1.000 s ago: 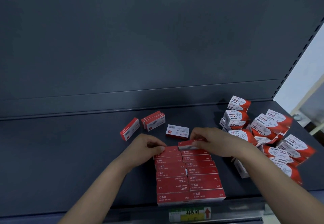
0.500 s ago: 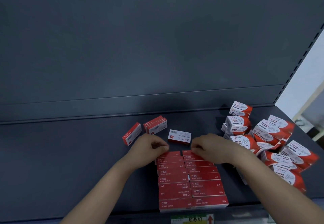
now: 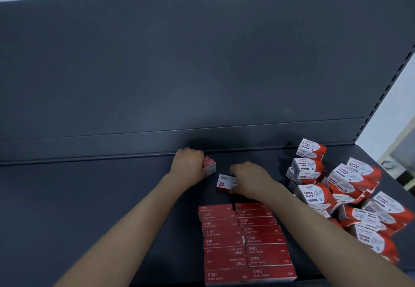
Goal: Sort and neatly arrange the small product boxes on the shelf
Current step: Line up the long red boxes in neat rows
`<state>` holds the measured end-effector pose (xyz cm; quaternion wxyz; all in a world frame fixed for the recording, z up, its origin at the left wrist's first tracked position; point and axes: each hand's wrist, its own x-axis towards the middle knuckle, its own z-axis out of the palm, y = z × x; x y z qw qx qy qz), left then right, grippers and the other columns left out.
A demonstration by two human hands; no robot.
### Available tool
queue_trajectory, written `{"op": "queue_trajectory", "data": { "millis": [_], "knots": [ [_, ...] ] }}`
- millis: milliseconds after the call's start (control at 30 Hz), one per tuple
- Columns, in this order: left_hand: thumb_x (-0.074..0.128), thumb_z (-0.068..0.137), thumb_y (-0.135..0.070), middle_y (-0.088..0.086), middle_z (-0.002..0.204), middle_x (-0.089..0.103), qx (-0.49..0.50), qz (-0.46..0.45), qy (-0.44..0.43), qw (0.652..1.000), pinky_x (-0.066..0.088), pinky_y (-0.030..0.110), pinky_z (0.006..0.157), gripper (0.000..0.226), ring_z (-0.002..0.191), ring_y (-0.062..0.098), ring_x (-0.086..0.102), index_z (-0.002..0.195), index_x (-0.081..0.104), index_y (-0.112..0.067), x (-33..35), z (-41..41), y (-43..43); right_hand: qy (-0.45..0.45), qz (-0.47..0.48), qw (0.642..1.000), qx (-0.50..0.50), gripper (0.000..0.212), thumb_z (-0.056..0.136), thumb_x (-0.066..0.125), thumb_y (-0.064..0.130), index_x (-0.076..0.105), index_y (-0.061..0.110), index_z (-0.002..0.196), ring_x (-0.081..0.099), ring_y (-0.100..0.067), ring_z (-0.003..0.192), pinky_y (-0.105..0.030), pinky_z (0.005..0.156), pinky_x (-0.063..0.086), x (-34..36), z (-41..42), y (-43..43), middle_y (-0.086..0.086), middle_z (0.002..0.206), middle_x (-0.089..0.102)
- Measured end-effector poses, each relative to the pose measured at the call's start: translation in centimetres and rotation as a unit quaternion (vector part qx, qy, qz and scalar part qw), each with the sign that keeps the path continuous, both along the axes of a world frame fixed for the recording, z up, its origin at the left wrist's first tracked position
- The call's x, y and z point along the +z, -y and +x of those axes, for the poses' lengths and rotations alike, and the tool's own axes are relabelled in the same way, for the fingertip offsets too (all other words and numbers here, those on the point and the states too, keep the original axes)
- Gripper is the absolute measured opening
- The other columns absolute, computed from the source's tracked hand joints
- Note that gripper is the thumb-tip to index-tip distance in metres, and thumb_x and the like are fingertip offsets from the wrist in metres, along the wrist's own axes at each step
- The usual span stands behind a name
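On the dark matte metal shelf [image 3: 89, 196], well back from the front edge, the left hand [image 3: 187, 165] curls its fingers round small red cardboard boxes [image 3: 208, 166] with white ends. It holds them tight just short of the smooth grey back panel [image 3: 202, 73]; how many it holds, the hand hides. Just right of it, the right hand [image 3: 249, 180] covers a flat red-and-white box [image 3: 225, 182] with a barcode on its pale top, fingers over it, thumb at the near edge, pinching. Nearer, flat red staple boxes [image 3: 244, 241] with white lettering lie edge to edge in two tidy columns down to the front lip. Over on the right, glossy red-and-white paper-clip boxes [image 3: 345, 187] sit in a tumbled heap, tilted every which way.
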<state>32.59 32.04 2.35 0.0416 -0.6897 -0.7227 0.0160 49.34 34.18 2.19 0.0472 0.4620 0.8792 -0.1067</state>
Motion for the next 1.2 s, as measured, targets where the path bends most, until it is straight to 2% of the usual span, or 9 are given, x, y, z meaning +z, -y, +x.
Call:
{"op": "queue_trajectory", "data": {
  "millis": [167, 333, 433, 600, 800, 967, 1033, 1133, 1200],
  "knots": [
    [0.060, 0.087, -0.032, 0.011, 0.111, 0.061, 0.003, -0.025, 0.066, 0.997, 0.036, 0.029, 0.074, 0.030, 0.100, 0.026, 0.057, 0.103, 0.054, -0.007, -0.3, 0.1, 0.3, 0.004, 0.004, 1.000, 0.003, 0.047, 0.080, 0.070, 0.030, 0.050, 0.009, 0.117, 0.054, -0.026, 0.107, -0.034, 0.082, 0.045, 0.2, 0.2, 0.3, -0.010, 0.120, 0.051],
    [0.064, 0.083, -0.034, 0.007, 0.107, 0.060, -0.023, -0.067, 0.121, 0.990, 0.044, 0.031, 0.077, 0.033, 0.098, 0.024, 0.056, 0.103, 0.055, -0.009, 0.9, 0.8, 2.1, -0.018, 0.017, 1.000, -0.009, 0.024, 0.088, 0.056, 0.017, 0.055, 0.009, 0.110, 0.055, -0.027, 0.105, -0.033, 0.080, 0.043, 0.9, 1.5, 0.8, -0.011, 0.116, 0.057],
    [0.067, 0.081, -0.029, 0.003, 0.107, 0.061, -0.058, -0.084, 0.147, 0.984, 0.047, 0.032, 0.081, 0.032, 0.097, 0.019, 0.055, 0.106, 0.059, -0.012, 1.7, 1.3, 3.2, -0.015, -0.004, 1.000, -0.005, 0.021, 0.089, 0.053, 0.016, 0.057, 0.012, 0.109, 0.057, -0.027, 0.106, -0.032, 0.081, 0.043, 2.1, 3.2, 1.1, -0.009, 0.115, 0.062],
    [0.071, 0.078, -0.029, 0.000, 0.105, 0.063, -0.085, -0.130, 0.201, 0.967, 0.046, 0.027, 0.075, 0.031, 0.089, 0.012, 0.054, 0.104, 0.061, -0.015, 2.2, 2.6, 4.0, -0.003, -0.078, 0.996, 0.032, 0.023, 0.091, 0.050, 0.014, 0.058, 0.015, 0.112, 0.055, -0.020, 0.109, -0.027, 0.082, 0.041, 3.1, 4.7, 1.9, -0.004, 0.119, 0.059],
    [0.059, 0.089, -0.031, -0.001, 0.121, 0.059, -0.102, -0.238, 0.230, 0.938, 0.047, 0.031, 0.094, 0.033, 0.108, 0.014, 0.056, 0.118, 0.058, -0.017, 2.4, 2.5, 4.1, -0.013, -0.140, 0.989, 0.046, 0.031, 0.093, 0.041, 0.007, 0.060, 0.013, 0.116, 0.055, -0.019, 0.113, -0.025, 0.089, 0.041, 3.1, 5.1, 2.4, -0.004, 0.123, 0.060],
    [0.056, 0.092, -0.028, -0.002, 0.123, 0.057, -0.104, -0.251, 0.233, 0.934, 0.045, 0.028, 0.095, 0.032, 0.111, 0.014, 0.055, 0.122, 0.055, -0.018, 1.7, 2.2, 4.5, -0.001, -0.133, 0.990, 0.051, 0.031, 0.091, 0.039, 0.007, 0.059, 0.014, 0.115, 0.054, -0.022, 0.112, -0.032, 0.092, 0.045, 2.7, 5.0, 2.6, -0.006, 0.121, 0.060],
    [0.058, 0.090, -0.032, -0.001, 0.122, 0.060, -0.078, -0.185, 0.269, 0.942, 0.046, 0.030, 0.096, 0.035, 0.111, 0.014, 0.057, 0.122, 0.057, -0.018, 1.4, 1.6, 4.9, 0.005, -0.124, 0.991, 0.049, 0.032, 0.092, 0.040, 0.010, 0.056, 0.015, 0.119, 0.054, -0.022, 0.113, -0.033, 0.093, 0.045, 2.5, 4.9, 2.7, -0.006, 0.123, 0.059],
    [0.061, 0.086, -0.039, 0.005, 0.120, 0.063, 0.073, 0.059, 0.233, 0.968, 0.046, 0.032, 0.093, 0.043, 0.111, 0.023, 0.058, 0.121, 0.057, -0.014, 1.5, -1.3, 5.1, -0.016, -0.085, 0.996, 0.029, 0.037, 0.093, 0.040, 0.014, 0.049, 0.016, 0.129, 0.051, -0.023, 0.119, -0.033, 0.097, 0.043, 2.4, 4.4, 2.3, -0.005, 0.131, 0.056],
    [0.063, 0.083, -0.045, 0.009, 0.116, 0.063, 0.169, 0.064, 0.180, 0.967, 0.046, 0.034, 0.086, 0.050, 0.109, 0.028, 0.058, 0.119, 0.055, -0.011, 1.3, -3.8, 5.2, -0.040, -0.055, 0.998, 0.016, 0.038, 0.094, 0.040, 0.015, 0.048, 0.016, 0.130, 0.049, -0.024, 0.122, -0.032, 0.099, 0.041, 2.5, 3.7, 1.8, -0.005, 0.133, 0.054]
  ]
}}
